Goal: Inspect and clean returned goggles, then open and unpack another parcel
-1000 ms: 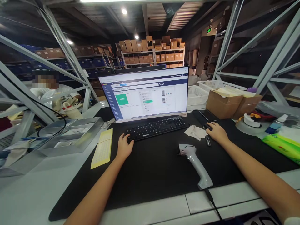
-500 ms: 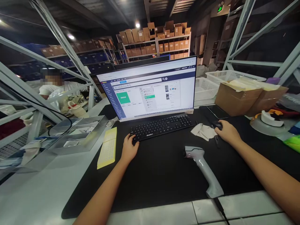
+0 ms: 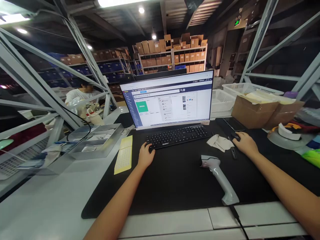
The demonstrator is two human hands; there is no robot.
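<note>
My left hand (image 3: 146,156) rests on the black mat with its fingertips at the lower left corner of a black keyboard (image 3: 178,136); it holds nothing and its fingers are a little apart. On the right, my right hand (image 3: 246,143) is closed over a dark computer mouse (image 3: 235,136), mostly hidden under the fingers. Behind the keyboard stands a lit monitor (image 3: 172,106) showing a page with a green square. A grey barcode scanner (image 3: 220,180) lies between my forearms. Left of my left hand is a yellow label pad (image 3: 124,156).
A crumpled pale cloth or paper (image 3: 219,142) and a small black object (image 3: 233,153) lie near the mouse. A phone (image 3: 233,124), cardboard boxes (image 3: 252,111) and a tape roll (image 3: 287,135) are at right. Clear trays (image 3: 100,150) stand left; a person (image 3: 82,93) sits beyond the frame.
The camera view has tilted up and turned slightly left. The green highlighted row on the screen is gone. Both hands stay at the keyboard and mouse.
</note>
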